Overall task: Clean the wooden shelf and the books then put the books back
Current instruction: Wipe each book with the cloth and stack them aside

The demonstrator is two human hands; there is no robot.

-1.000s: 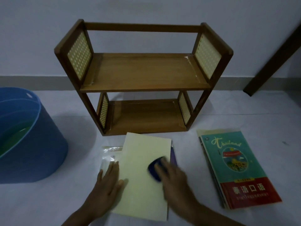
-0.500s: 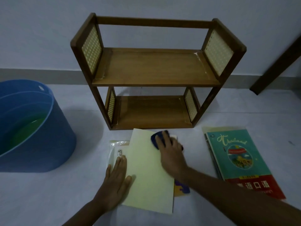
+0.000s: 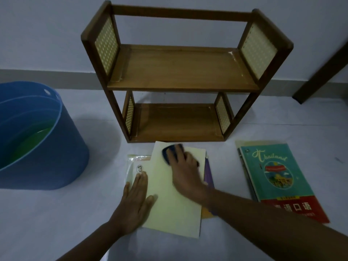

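teal book (image 3: 276, 172) titled "thailand", wooden shelf (image 3: 180, 68)

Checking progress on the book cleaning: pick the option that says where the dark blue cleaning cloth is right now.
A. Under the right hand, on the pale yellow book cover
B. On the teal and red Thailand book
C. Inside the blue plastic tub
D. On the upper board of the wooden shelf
A: the dark blue cleaning cloth lies under the right hand's fingers near the far edge of the pale yellow book cover, while the left hand presses flat on that cover's left edge.
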